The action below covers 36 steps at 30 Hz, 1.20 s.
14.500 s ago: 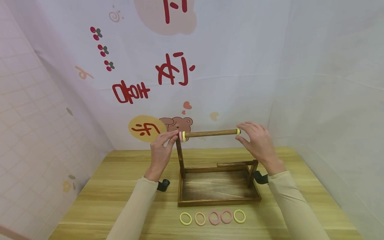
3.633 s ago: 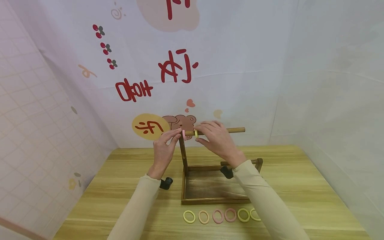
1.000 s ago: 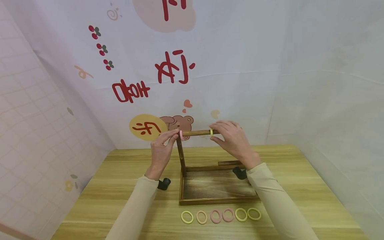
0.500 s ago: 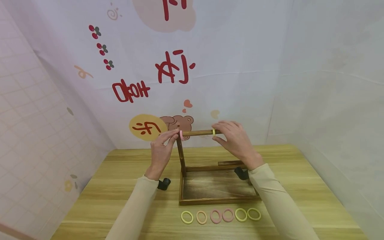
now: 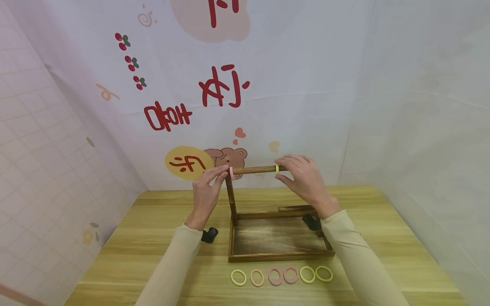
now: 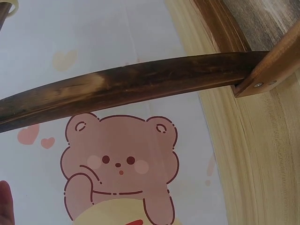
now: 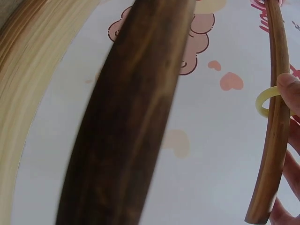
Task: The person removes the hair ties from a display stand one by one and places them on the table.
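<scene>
A dark wooden rack (image 5: 281,258) with a tray base has a tall left post (image 5: 231,197) and a horizontal upper bar (image 5: 254,170). My left hand (image 5: 204,195) pinches the rack where bar and post meet, right beside a pink ring (image 5: 231,173) threaded on the bar. In the left wrist view just a bit of a finger (image 6: 5,204) shows. My right hand (image 5: 306,178) pinches a yellow ring (image 5: 277,169) that encircles the bar farther right. The right wrist view shows its thumb on this yellow ring (image 7: 262,101), short of the bar's free end (image 7: 259,213).
Several loose rings lie in a row before the rack: yellow (image 5: 238,278), peach (image 5: 257,278), pink (image 5: 274,276) and more yellow (image 5: 324,274). A lower bar (image 5: 294,208) sits under my right forearm. A printed white cloth (image 5: 298,85) hangs behind the table (image 5: 160,238).
My right hand slides the yellow ring rightward along the upper bar. Since the oldest frame, another yellow ring has come off the bar and joined the row. My left hand stays put.
</scene>
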Available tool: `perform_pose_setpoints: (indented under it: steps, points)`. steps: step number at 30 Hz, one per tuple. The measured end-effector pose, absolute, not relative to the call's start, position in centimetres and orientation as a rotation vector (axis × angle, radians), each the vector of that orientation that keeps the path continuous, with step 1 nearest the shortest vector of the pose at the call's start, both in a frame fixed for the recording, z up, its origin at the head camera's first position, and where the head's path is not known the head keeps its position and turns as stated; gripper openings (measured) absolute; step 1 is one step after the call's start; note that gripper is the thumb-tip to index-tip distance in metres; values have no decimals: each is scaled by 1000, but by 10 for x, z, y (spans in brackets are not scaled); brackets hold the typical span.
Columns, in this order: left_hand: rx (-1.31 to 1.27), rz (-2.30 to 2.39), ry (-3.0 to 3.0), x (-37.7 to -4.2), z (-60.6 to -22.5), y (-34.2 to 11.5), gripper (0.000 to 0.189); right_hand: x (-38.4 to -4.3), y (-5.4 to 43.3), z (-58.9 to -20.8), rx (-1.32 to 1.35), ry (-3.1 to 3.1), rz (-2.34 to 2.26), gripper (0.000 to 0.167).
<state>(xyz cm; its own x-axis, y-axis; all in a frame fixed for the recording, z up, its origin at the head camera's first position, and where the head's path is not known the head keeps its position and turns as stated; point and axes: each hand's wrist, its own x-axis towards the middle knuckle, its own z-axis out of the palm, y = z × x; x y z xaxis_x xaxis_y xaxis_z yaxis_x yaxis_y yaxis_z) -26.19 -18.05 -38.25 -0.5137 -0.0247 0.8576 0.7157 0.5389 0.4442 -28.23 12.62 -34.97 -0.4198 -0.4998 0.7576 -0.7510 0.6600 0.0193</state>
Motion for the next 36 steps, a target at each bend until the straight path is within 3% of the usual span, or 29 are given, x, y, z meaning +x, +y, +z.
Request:
perform_pose_setpoints:
  steps: [36]
  points:
    - [-568, -1072, -1881, -263, -383, -181, 25, -281, 144, -348, 940, -2108, 429, 49]
